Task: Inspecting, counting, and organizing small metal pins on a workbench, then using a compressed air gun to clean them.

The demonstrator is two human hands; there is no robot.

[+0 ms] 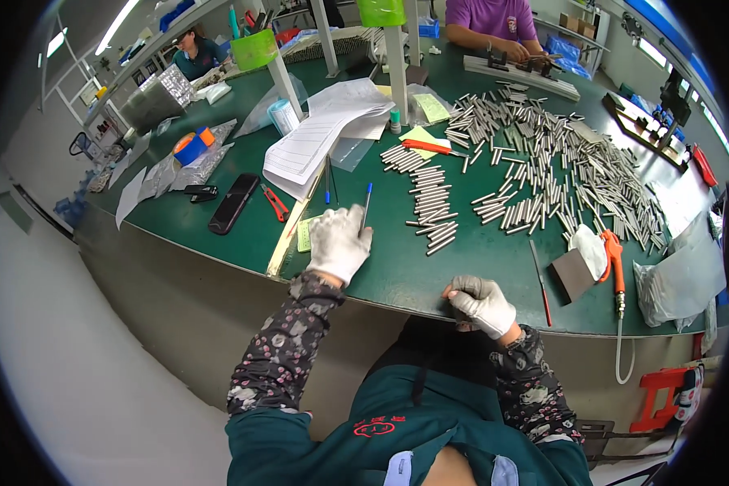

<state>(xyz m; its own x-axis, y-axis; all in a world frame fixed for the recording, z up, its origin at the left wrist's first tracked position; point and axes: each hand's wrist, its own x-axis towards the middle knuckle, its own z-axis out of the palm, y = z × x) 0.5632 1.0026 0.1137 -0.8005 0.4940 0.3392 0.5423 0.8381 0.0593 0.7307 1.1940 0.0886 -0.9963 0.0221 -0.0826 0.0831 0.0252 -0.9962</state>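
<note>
Head view: left hand (338, 241), white-gloved, lies on the green table (243, 235) with fingers loosely together, pinching the lower end of a blue pen (366, 204); pen tip points away from the person; right hand (481, 303), also gloved, is curled at the near table edge, fingers pressed together; cannot tell whether it pinches anything. Sorted rods (431, 211) sit in short neat rows just right of the pen, reaching up toward an orange-handled cutter (429, 147); loose rod pile (559, 166) spreads far wider beyond them, jumbled. Judgement: only a small share is lined up, the bulk is left unsorted. Paper sheets (324, 130) lie above the left hand; orange air gun (614, 263) and grey block (573, 274) lie to the right; another person (494, 20) works at the far side.
</note>
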